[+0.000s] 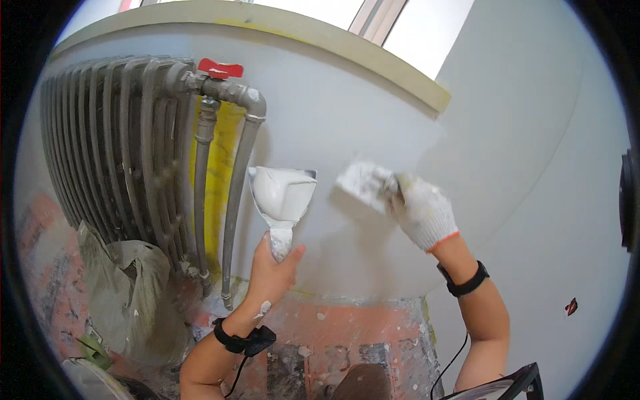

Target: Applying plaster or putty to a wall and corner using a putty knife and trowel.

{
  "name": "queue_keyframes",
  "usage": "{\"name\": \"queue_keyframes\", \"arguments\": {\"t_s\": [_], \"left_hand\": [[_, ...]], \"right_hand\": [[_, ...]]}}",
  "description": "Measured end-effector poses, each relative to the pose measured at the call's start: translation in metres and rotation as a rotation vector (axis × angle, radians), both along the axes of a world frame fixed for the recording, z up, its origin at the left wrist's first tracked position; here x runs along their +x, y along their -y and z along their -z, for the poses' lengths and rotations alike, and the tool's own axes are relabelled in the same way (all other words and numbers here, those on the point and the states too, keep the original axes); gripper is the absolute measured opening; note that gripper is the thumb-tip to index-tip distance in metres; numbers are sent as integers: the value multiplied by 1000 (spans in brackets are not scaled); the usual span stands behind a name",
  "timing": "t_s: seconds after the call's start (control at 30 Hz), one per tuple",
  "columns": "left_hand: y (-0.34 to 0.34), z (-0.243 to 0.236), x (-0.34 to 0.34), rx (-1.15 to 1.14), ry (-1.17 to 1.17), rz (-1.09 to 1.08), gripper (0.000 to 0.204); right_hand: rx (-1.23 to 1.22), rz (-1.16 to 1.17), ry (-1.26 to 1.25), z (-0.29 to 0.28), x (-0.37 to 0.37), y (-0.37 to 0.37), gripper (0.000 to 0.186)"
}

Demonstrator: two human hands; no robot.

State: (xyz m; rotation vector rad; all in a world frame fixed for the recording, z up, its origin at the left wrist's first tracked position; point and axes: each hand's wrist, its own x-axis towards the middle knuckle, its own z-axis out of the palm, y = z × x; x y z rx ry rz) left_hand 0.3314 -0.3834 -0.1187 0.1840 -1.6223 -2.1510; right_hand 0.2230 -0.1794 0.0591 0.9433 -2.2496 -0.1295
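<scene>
My bare left hand [272, 267] is closed round the handle of a wide putty knife [281, 245], held upright in front of the wall. A thick heap of white putty [277, 193] covers its blade. To its right, my right hand [420, 210] wears a white knitted glove with an orange cuff. Its fingers grip a second putty knife [363, 181], whose white-smeared blade is blurred and lies close to or against the pale wall [347, 247]. Whether the blade touches the wall I cannot tell. Both wrists carry black straps.
On the left stands a grey ribbed radiator [113, 147] with pipes [240, 193] and a red valve handle [220, 69]. A window sill [320, 37] runs above. A greyish sack [127, 293] slumps below the radiator on the putty-stained floor [333, 327]. A wall corner lies to the right.
</scene>
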Motion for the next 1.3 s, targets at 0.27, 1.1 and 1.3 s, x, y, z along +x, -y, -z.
{"name": "queue_keyframes", "arguments": {"t_s": [0.27, 1.1, 1.3], "left_hand": [[5, 4, 7, 102, -20, 148, 33], [22, 24, 7, 37, 35, 218, 41], [15, 31, 3, 0, 57, 212, 40]], "right_hand": [[40, -95, -540, -61, -13, 130, 12], [69, -13, -512, -83, -8, 214, 23], [-12, 6, -436, -79, -38, 123, 23]]}}
